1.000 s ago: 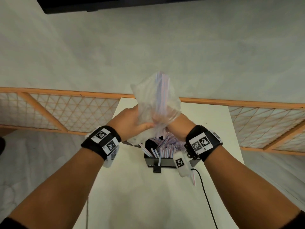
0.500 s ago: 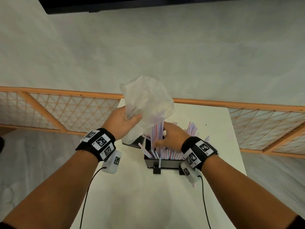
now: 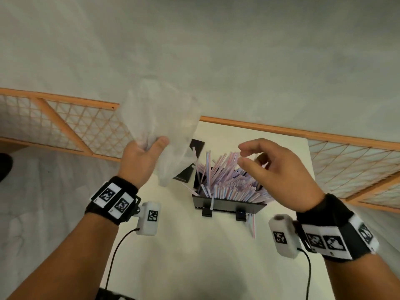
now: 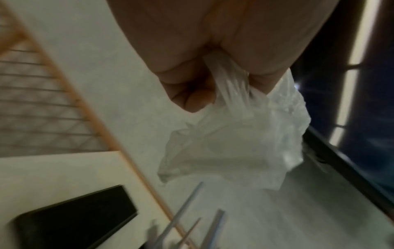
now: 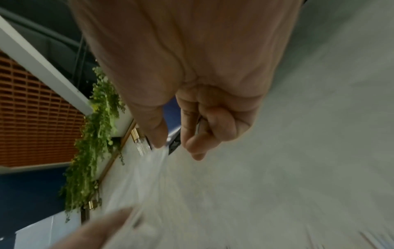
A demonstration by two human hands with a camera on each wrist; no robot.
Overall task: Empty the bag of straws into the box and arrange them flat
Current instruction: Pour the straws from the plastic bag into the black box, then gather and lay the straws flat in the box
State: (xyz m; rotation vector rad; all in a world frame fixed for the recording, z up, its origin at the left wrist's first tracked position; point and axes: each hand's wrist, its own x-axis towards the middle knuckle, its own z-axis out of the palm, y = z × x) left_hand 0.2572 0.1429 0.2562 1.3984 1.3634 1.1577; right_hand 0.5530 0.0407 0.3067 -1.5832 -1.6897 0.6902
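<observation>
No legible text, brand name, number or sign in any view.

Only printed marks seen: black-and-white square fiducial patterns, no letters or digits.
- Left wristband (image 3: 112, 199): two pattern tiles side by side.
- Left wrist camera housing (image 3: 149, 218): one small pattern tile.
- Right wristband (image 3: 337, 237): three tiles visible, one partly turned away.
- Right wrist camera housing (image 3: 282, 236): one tile.

Bag (image 3: 161, 118), straws (image 3: 227, 180) and box (image 3: 227, 205): no printing that can be made out. Both wrist views blurred; nothing readable there.
</observation>
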